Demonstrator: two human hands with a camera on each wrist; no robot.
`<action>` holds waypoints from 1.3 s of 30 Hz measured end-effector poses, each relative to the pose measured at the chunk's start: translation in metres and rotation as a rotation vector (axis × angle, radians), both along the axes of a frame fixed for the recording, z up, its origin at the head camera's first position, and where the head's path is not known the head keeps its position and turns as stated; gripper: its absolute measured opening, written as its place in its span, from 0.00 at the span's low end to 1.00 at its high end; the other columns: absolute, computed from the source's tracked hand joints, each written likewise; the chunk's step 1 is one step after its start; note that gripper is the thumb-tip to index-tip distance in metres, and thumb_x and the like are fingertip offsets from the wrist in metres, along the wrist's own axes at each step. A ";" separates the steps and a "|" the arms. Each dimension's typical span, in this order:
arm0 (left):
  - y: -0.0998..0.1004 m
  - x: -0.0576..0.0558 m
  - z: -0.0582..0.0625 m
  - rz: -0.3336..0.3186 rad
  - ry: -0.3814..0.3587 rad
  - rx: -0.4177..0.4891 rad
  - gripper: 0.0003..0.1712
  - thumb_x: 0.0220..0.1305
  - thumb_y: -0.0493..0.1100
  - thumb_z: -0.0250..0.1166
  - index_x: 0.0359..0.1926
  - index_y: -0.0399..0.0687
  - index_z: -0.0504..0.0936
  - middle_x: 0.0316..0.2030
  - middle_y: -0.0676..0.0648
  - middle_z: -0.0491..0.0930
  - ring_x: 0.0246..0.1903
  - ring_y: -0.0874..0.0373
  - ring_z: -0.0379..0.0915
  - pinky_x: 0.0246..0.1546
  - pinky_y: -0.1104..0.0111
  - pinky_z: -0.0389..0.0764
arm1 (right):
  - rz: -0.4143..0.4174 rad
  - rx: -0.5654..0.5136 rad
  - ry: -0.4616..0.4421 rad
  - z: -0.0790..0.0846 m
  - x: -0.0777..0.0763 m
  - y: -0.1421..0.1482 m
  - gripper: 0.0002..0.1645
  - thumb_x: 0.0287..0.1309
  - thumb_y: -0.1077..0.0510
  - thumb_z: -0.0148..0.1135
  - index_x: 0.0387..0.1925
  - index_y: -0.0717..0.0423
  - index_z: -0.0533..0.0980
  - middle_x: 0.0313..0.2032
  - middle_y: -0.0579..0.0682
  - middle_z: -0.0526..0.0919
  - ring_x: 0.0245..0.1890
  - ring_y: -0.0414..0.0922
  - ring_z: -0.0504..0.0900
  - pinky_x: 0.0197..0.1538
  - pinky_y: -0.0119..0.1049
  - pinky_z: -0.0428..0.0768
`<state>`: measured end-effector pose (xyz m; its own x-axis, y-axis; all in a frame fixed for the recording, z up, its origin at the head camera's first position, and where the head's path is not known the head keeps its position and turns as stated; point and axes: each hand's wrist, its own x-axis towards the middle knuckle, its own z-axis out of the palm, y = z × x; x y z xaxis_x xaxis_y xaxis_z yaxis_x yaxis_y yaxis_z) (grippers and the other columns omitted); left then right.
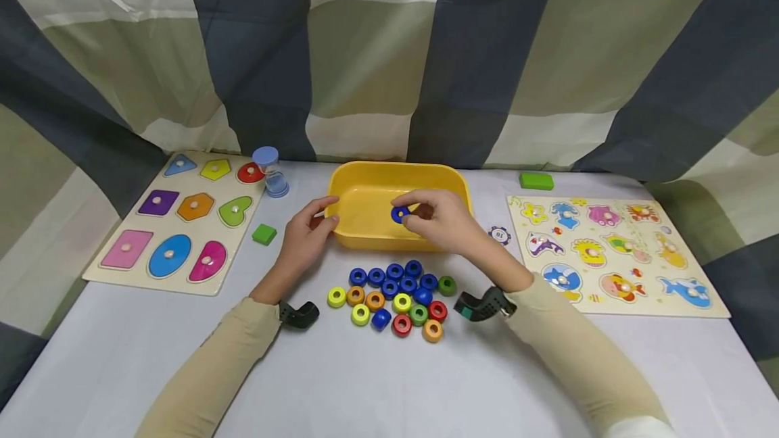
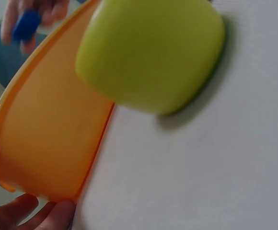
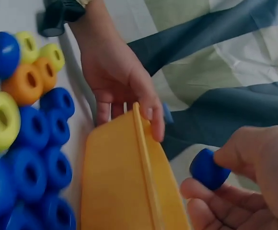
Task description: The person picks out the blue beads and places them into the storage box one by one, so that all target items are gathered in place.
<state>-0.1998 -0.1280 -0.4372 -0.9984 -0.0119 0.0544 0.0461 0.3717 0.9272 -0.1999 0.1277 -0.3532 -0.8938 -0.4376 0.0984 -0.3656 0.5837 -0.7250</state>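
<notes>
A yellow plastic tray (image 1: pixel 362 211) stands at the middle back of the table. My left hand (image 1: pixel 307 238) grips its left end, thumb over the rim and fingers against the outer wall, as the right wrist view shows. Over the tray, my right hand (image 1: pixel 447 222) pinches a blue ring bead (image 1: pixel 399 213) between thumb and fingertips; the same blue bead (image 3: pixel 209 168) shows up close in the right wrist view. In front of the tray lie several loose ring beads, among them blue ones (image 1: pixel 389 288), a red bead (image 1: pixel 402 325) and a yellow-green bead (image 1: pixel 337 297).
On the left lies a shape puzzle board (image 1: pixel 136 228), with a blue sand timer (image 1: pixel 272 172) and a green block (image 1: pixel 264 234) beside it. An animal puzzle board (image 1: pixel 621 255) lies on the right, near another green block (image 1: pixel 536 181) and a round token (image 1: pixel 500 235). A checked curtain (image 1: pixel 365 53) hangs behind.
</notes>
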 end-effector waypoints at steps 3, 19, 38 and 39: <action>0.000 0.001 0.001 -0.003 0.001 -0.009 0.24 0.68 0.47 0.56 0.64 0.55 0.73 0.65 0.51 0.71 0.58 0.52 0.74 0.54 0.61 0.81 | -0.019 0.035 -0.065 -0.007 -0.016 -0.026 0.17 0.59 0.58 0.62 0.50 0.52 0.81 0.45 0.49 0.85 0.36 0.45 0.80 0.42 0.34 0.82; -0.001 0.004 -0.002 0.005 0.060 -0.019 0.21 0.66 0.42 0.58 0.60 0.50 0.77 0.61 0.48 0.76 0.54 0.50 0.77 0.55 0.60 0.80 | 0.036 0.219 -0.158 -0.044 -0.052 -0.097 0.13 0.60 0.63 0.63 0.46 0.60 0.82 0.43 0.53 0.86 0.44 0.46 0.81 0.56 0.38 0.80; -0.001 0.008 -0.006 0.038 0.118 -0.030 0.22 0.64 0.43 0.58 0.59 0.50 0.78 0.60 0.48 0.76 0.49 0.51 0.77 0.51 0.61 0.81 | 0.240 0.035 0.191 -0.013 0.049 0.019 0.11 0.59 0.58 0.65 0.43 0.54 0.83 0.38 0.49 0.86 0.31 0.36 0.77 0.34 0.30 0.81; -0.001 0.009 -0.006 0.038 0.118 -0.030 0.22 0.64 0.43 0.58 0.59 0.51 0.78 0.60 0.48 0.76 0.49 0.51 0.77 0.51 0.61 0.81 | 0.259 0.071 0.180 -0.015 0.054 0.027 0.11 0.59 0.58 0.65 0.44 0.54 0.83 0.39 0.48 0.86 0.31 0.36 0.77 0.34 0.31 0.81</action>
<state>-0.1913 -0.1289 -0.4433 -0.9839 -0.0466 0.1724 0.1394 0.4026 0.9047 -0.1456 0.1544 -0.3683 -0.7227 -0.6598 0.2058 -0.6275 0.5015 -0.5956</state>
